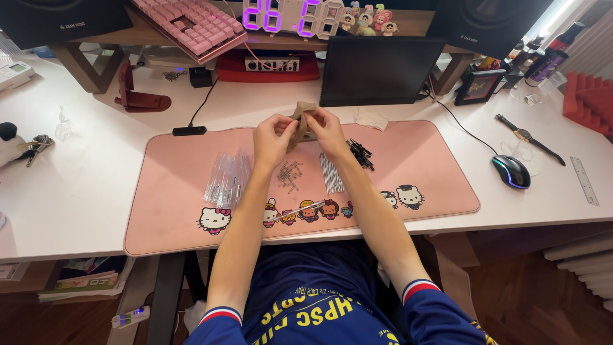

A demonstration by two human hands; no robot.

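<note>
Both my hands are raised over the back of a pink desk mat (415, 179). My left hand (273, 137) and my right hand (327, 131) pinch a small crumpled tan piece of material (301, 115) between them. On the mat below lie a pile of clear pen barrels (228, 176), small metal springs (288, 174), a bundle of thin white refills (331, 172) and a heap of black pen tips (361, 153). One assembled clear pen (300, 209) lies near the mat's front edge.
A dark tablet screen (380, 70) stands behind the mat, with a pink keyboard (191, 25) and a glowing clock (290, 16) on a wooden shelf. A mouse (511, 171), a wristwatch (529, 137) and a ruler (584, 181) lie at the right. Keys (35, 147) lie at the left.
</note>
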